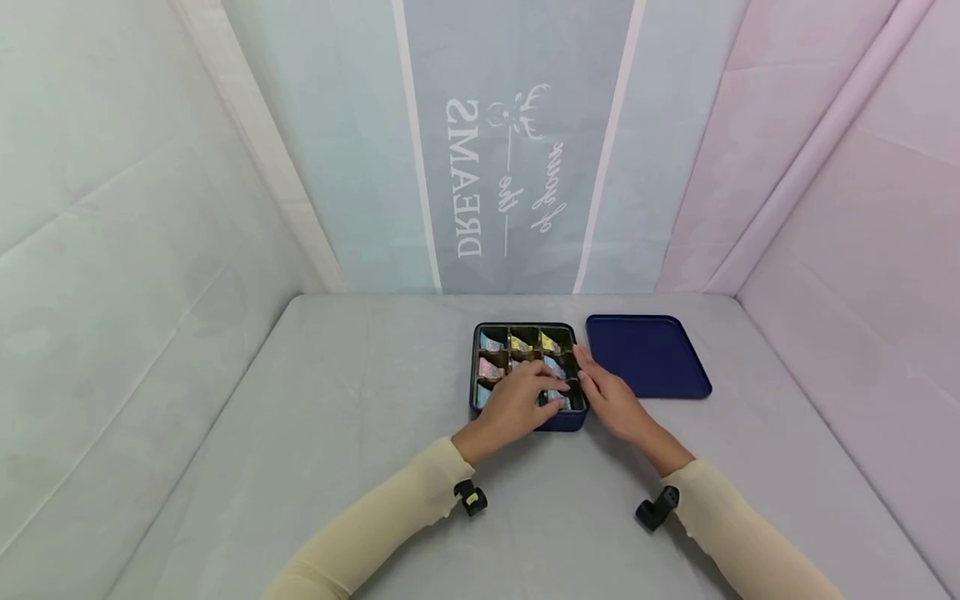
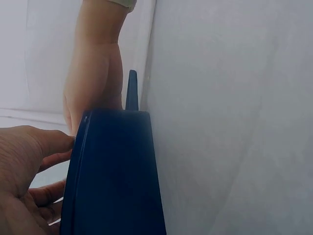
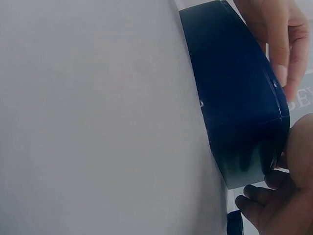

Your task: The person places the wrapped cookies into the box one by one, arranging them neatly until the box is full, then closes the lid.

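A dark blue square box (image 1: 562,422) with several compartments stands on the table. Small wrapped packets lie in it, among them a pink packet (image 1: 491,367), a yellow packet (image 1: 550,342) and a blue packet (image 1: 492,342). My left hand (image 1: 513,403) reaches over the front rim, thumb and fingers about a light blue packet (image 1: 557,397) in the front right compartment. Whether the fingertips pinch it is unclear; in the left wrist view the box wall (image 2: 112,171) hides them. My right hand (image 1: 611,403) rests along the box's right side, fingers extended against it.
Right of the box lies a dark blue lid (image 1: 647,357), flat on the grey table (image 1: 360,375). A printed curtain (image 1: 517,167) hangs behind the table, with pale fabric walls on both sides. A small black camera (image 1: 471,497) is strapped on the left wrist.
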The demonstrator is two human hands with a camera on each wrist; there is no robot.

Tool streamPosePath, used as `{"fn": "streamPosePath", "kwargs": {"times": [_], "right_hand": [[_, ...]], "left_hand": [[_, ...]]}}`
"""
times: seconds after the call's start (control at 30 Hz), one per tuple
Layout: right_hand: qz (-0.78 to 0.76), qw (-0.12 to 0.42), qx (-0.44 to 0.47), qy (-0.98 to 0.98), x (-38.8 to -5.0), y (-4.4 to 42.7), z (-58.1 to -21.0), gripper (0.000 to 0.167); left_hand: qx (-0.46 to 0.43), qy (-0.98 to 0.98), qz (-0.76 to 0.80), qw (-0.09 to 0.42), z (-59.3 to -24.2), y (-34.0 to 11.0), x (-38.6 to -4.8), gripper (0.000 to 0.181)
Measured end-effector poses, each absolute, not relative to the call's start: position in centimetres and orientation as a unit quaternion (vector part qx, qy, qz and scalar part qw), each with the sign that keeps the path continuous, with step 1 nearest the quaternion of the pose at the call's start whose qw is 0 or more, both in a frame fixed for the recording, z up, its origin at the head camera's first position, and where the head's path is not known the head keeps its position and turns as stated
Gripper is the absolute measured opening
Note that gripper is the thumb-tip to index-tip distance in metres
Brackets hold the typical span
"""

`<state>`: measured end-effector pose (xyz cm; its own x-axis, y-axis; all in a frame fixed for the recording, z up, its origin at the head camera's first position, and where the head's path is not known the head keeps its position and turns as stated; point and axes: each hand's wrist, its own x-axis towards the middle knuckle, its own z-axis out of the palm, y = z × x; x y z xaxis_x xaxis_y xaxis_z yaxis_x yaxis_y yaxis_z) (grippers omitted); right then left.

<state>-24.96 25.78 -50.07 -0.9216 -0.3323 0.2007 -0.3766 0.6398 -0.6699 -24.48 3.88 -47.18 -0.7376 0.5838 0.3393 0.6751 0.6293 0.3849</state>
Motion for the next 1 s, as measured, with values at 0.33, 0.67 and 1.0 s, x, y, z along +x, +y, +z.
{"fn": "streamPosePath", "kwargs": {"times": [0.33,0.67,1.0], "right_hand": [[0.39,0.019,0.219,-0.894,-24.9,25.4,-49.8,0.055],[0.39,0.051,0.191,-0.899,-24.2,28.5,-47.9,0.053],[0.367,0.086,0.152,-0.914,-24.9,32.2,-46.4,0.055]], "left_hand": [[-0.359,-0.865,-0.338,0.095,-45.6,4.8,-24.3,0.037],[-0.335,-0.838,-0.429,-0.029,-44.7,8.6,-23.9,0.075],[-0.245,-0.797,-0.538,-0.124,-44.1,12.1,-23.6,0.08]]}}
